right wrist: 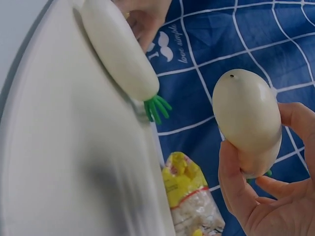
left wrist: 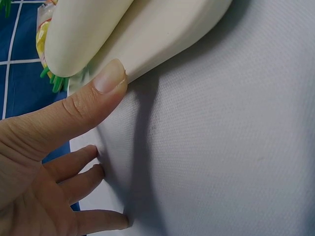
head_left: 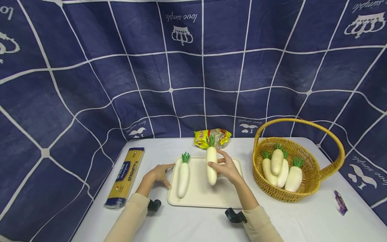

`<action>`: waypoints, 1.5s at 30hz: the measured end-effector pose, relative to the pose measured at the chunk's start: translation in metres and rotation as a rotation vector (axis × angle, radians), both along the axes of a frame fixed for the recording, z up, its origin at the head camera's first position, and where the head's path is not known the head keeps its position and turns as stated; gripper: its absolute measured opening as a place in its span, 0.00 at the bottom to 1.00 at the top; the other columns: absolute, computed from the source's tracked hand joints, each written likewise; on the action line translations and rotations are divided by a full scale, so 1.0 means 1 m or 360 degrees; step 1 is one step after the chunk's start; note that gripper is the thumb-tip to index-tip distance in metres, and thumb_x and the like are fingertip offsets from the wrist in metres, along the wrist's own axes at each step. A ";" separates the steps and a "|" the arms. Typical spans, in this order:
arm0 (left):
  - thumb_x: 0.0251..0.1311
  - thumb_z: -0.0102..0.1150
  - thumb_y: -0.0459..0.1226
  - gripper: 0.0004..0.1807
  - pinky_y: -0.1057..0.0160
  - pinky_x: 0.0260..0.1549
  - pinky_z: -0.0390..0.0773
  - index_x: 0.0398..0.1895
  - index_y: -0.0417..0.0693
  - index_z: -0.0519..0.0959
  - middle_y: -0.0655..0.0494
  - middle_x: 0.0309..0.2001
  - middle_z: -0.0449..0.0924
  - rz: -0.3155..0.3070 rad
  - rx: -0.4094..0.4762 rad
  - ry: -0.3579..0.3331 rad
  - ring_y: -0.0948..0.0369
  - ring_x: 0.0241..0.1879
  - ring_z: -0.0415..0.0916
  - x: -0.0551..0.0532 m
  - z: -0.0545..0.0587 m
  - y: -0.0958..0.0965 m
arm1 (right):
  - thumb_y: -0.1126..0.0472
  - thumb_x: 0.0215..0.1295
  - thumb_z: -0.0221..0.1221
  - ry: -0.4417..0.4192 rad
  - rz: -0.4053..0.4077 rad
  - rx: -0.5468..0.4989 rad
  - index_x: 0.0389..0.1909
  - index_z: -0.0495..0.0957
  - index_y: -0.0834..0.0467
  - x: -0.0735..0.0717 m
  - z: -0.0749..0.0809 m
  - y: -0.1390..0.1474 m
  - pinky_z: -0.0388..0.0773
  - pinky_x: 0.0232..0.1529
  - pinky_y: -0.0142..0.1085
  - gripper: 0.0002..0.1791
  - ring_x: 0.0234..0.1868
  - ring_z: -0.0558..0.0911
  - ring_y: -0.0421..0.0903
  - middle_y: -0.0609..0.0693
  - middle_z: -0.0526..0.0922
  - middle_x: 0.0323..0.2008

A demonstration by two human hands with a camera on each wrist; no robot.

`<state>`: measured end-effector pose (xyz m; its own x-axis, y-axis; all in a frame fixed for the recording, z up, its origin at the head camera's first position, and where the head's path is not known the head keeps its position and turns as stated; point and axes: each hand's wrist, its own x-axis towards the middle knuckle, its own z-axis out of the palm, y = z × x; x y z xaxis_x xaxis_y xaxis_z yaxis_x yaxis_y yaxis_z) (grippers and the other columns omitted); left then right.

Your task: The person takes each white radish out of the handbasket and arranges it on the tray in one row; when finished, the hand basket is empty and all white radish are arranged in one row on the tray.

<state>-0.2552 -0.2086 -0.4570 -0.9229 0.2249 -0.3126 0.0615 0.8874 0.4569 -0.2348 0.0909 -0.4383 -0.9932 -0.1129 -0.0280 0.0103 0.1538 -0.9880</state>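
Above the middle of a cream tray [head_left: 199, 204], my right hand [head_left: 227, 168] grips a white radish [head_left: 212, 164] with a green top. In the right wrist view the radish [right wrist: 246, 118] hangs between thumb and fingers, clear of the tray surface. A second white radish [head_left: 183, 179] lies lengthwise at the tray's left side. My left hand [head_left: 158, 174] is at the tray's left edge, thumb and fingers spread. Its thumb [left wrist: 101, 91] touches the tray rim in the left wrist view, while the other fingers reach out over the cloth.
To the right stands a wicker basket [head_left: 281, 198] with a tall handle, holding several white radishes. A spaghetti pack [head_left: 127, 178] lies at the left, a yellow bag [head_left: 201, 137] behind the tray. A small purple wrapper [head_left: 340, 202] is at far right.
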 end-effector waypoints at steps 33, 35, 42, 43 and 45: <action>0.20 0.82 0.39 0.59 0.38 0.62 0.61 0.68 0.49 0.64 0.37 0.63 0.66 -0.0023 -0.0012 0.0001 0.39 0.64 0.60 -0.001 0.002 0.000 | 0.59 0.52 0.66 -0.0083 0.0058 0.0050 0.66 0.57 0.66 -0.005 -0.044 -0.042 0.83 0.23 0.41 0.43 0.24 0.79 0.47 0.64 0.76 0.37; 0.20 0.82 0.39 0.59 0.38 0.62 0.61 0.68 0.49 0.64 0.37 0.63 0.66 -0.0031 -0.0014 0.0004 0.39 0.64 0.60 -0.002 0.002 0.000 | 0.59 0.52 0.66 -0.0100 0.0068 0.0037 0.67 0.56 0.66 -0.005 -0.045 -0.044 0.83 0.22 0.42 0.43 0.24 0.79 0.47 0.64 0.76 0.37; 0.20 0.81 0.39 0.59 0.38 0.61 0.61 0.68 0.49 0.64 0.36 0.64 0.65 -0.0033 -0.0015 0.0004 0.38 0.64 0.59 -0.002 0.001 0.000 | 0.54 0.51 0.67 -0.0007 0.0132 -0.0004 0.65 0.56 0.70 -0.005 -0.049 -0.050 0.83 0.21 0.40 0.46 0.23 0.80 0.48 0.65 0.78 0.35; 0.20 0.81 0.39 0.59 0.38 0.61 0.61 0.68 0.50 0.64 0.36 0.64 0.65 -0.0028 -0.0014 0.0001 0.38 0.64 0.59 -0.001 0.001 0.000 | 0.53 0.50 0.67 0.0002 0.0142 -0.0005 0.65 0.56 0.70 -0.005 -0.051 -0.051 0.83 0.21 0.40 0.47 0.23 0.81 0.49 0.64 0.78 0.34; 0.20 0.81 0.40 0.60 0.37 0.61 0.61 0.68 0.50 0.64 0.36 0.64 0.65 -0.0020 -0.0012 -0.0002 0.38 0.64 0.59 -0.002 0.001 0.000 | 0.52 0.50 0.68 0.0014 0.0155 0.0001 0.64 0.55 0.71 -0.004 -0.052 -0.052 0.83 0.20 0.40 0.48 0.23 0.81 0.49 0.64 0.78 0.33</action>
<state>-0.2567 -0.2085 -0.4562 -0.9197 0.2339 -0.3153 0.0720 0.8900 0.4503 -0.2392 0.0391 -0.4900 -0.9777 -0.2089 -0.0191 -0.0137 0.1542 -0.9879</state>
